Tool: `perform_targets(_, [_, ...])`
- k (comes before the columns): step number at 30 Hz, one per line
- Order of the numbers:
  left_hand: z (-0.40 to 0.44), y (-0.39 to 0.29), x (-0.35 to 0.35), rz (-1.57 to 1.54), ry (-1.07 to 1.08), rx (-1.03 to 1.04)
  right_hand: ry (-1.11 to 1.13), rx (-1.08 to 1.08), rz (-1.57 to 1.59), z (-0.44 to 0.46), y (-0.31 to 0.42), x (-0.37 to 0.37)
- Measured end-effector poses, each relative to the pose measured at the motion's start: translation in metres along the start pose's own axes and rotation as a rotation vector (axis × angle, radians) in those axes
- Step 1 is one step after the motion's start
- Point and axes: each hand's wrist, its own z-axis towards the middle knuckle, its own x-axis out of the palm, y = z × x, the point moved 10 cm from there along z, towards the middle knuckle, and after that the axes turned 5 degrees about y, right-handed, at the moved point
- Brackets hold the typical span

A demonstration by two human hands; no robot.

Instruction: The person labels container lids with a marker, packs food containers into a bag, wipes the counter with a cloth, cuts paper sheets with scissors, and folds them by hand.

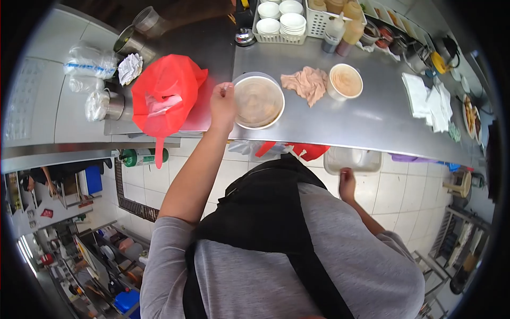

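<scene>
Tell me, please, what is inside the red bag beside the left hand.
A pale, crumpled-looking item shows within the red bag; the bag's folds hide the rest, so I cannot identify it.

The person wears a plain heather-grey T-shirt (350, 250) with loose short sleeves that leave both forearms and hands bare. Over it is a black apron (260, 212), its top bunched in soft folds, with black straps (321, 282) running over the shirt. The wrists carry no watch or bracelet, and the hands no gloves.
</scene>
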Motion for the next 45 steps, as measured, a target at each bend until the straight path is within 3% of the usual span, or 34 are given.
perform_targets(4, [0.0,-0.003,0.0,0.065,-0.028,0.008,0.199,-0.469,0.396,0.021,0.265,0.018])
perform_targets(6, [-0.007,-0.011,0.0,0.09,-0.04,0.015,0.191,-0.781,0.189,0.03,0.378,0.024])
perform_targets(9, [-0.018,-0.009,-0.002,0.103,-0.056,0.023,0.13,-0.98,-0.049,0.049,0.447,0.07])
perform_targets(11, [-0.022,-0.006,-0.004,0.093,-0.056,0.021,0.151,-0.935,-0.364,0.061,0.451,0.109])
perform_targets(14, [-0.026,0.008,0.001,-0.006,-0.057,-0.071,0.231,-0.855,-0.468,0.054,0.448,0.115])
perform_targets(17, [-0.042,0.009,0.007,-0.108,-0.109,-0.109,0.139,-0.903,-0.506,0.048,0.444,0.112])
perform_targets(19, [-0.047,-0.017,0.006,-0.067,-0.14,0.17,0.058,-0.941,-0.503,0.047,0.446,0.107])
perform_targets(22, [-0.042,-0.02,0.017,-0.144,-0.009,0.167,0.073,-0.952,-0.415,0.053,0.446,0.104])
perform_targets(23, [-0.041,-0.019,0.017,-0.154,0.003,0.164,0.12,-0.88,-0.246,0.064,0.44,0.098])
perform_targets(25, [-0.035,-0.002,0.029,-0.274,0.129,-0.014,0.151,-0.799,-0.085,0.078,0.436,0.092])
perform_targets(27, [-0.031,-0.003,0.032,-0.273,0.17,-0.063,0.345,-0.364,0.38,0.093,0.399,0.1])
perform_targets(28, [-0.03,-0.001,0.035,-0.265,0.197,-0.101,0.331,-0.344,0.379,0.091,0.396,0.101])
perform_targets(31, [-0.016,-0.004,0.035,-0.127,0.244,0.049,0.23,-0.333,0.434,0.089,0.394,0.099])
perform_targets(33, [-0.013,-0.003,0.035,-0.111,0.26,0.095,0.091,-0.517,0.224,0.081,0.409,0.089])
perform_targets(37, [-0.012,-0.014,0.035,-0.055,0.255,0.239,0.01,-0.557,0.148,0.078,0.413,0.085])
perform_targets(41, [-0.003,-0.013,0.037,-0.066,0.305,0.165,0.07,-0.511,0.089,0.079,0.411,0.089])
perform_targets(43, [0.011,0.002,0.052,0.001,0.518,-0.023,0.119,-0.472,0.073,0.089,0.411,0.09])
perform_targets(44, [0.021,0.003,0.051,0.004,0.533,-0.028,0.206,-0.524,0.033,0.092,0.419,0.095])
perform_targets(45, [0.03,-0.004,0.057,0.228,0.635,0.095,0.293,-0.575,-0.006,0.094,0.427,0.099])
